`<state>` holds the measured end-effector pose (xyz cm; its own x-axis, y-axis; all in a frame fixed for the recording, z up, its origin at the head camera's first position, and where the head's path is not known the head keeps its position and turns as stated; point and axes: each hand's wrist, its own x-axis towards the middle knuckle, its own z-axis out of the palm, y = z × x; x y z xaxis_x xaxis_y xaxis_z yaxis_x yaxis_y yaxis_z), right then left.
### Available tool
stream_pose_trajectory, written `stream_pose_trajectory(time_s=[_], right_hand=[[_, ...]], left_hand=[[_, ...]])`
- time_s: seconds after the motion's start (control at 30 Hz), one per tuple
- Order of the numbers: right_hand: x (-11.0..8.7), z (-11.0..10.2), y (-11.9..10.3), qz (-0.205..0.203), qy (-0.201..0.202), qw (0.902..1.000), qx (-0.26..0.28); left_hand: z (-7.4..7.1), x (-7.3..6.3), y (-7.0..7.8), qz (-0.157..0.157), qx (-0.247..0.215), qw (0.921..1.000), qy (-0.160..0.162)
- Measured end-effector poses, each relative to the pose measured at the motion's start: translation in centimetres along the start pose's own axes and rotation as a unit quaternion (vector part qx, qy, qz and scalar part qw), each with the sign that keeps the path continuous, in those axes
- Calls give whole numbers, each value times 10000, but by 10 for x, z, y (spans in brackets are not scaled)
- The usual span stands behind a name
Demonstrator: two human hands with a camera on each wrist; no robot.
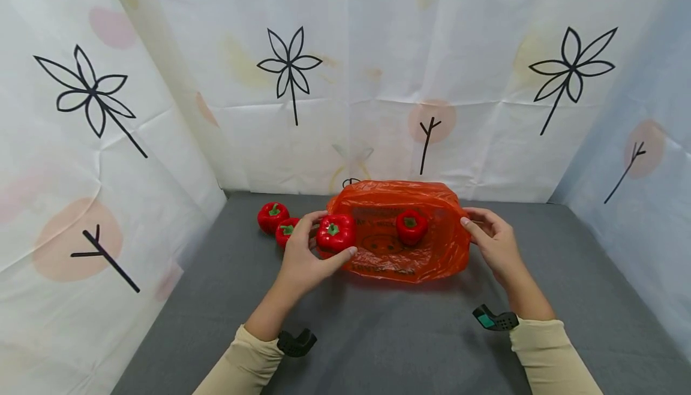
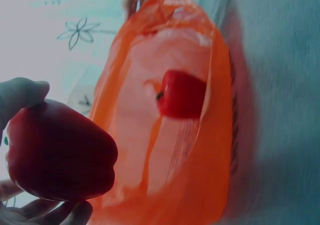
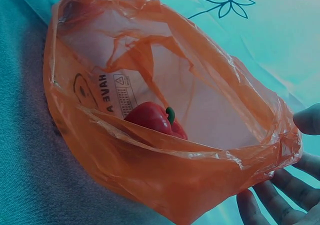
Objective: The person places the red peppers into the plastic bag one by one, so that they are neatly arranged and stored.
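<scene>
My left hand (image 1: 303,261) grips a red bell pepper (image 1: 335,236) between thumb and fingers, at the left edge of an orange plastic bag (image 1: 439,263). In the left wrist view this held bell pepper (image 2: 62,152) is beside the bag's open mouth. Another red bell pepper (image 3: 149,117) lies inside the bag, its green stem showing in the right wrist view. My right hand (image 1: 498,245) holds the bag's right rim, thumb on one side and fingers (image 3: 280,197) on the other. Printed letters and a smiling face show through the thin plastic.
Two more red bell peppers, one farther back (image 1: 272,218) and one partly behind my left hand (image 1: 285,231), sit left of the bag on the grey tabletop (image 1: 378,335). A white patterned cloth (image 1: 356,71) hangs behind the table and along both sides.
</scene>
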<state>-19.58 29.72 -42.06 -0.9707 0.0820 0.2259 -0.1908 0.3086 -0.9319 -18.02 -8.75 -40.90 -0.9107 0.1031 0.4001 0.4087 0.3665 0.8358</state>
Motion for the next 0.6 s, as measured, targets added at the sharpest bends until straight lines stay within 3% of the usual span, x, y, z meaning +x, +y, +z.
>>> stream_pose_trajectory(time_s=[0.2, 0.4, 0.6], right_hand=[[0, 0, 2, -27, -7, 10000, 32], [1, 0, 5, -90, -17, 10000, 23], [2, 1, 5, -140, -21, 9999, 6]], left_hand=[[34, 9, 1, 76, -252, 9988, -408], [57, 18, -1, -58, -519, 9963, -680], [74, 28, -11, -383, 5, 9962, -780]])
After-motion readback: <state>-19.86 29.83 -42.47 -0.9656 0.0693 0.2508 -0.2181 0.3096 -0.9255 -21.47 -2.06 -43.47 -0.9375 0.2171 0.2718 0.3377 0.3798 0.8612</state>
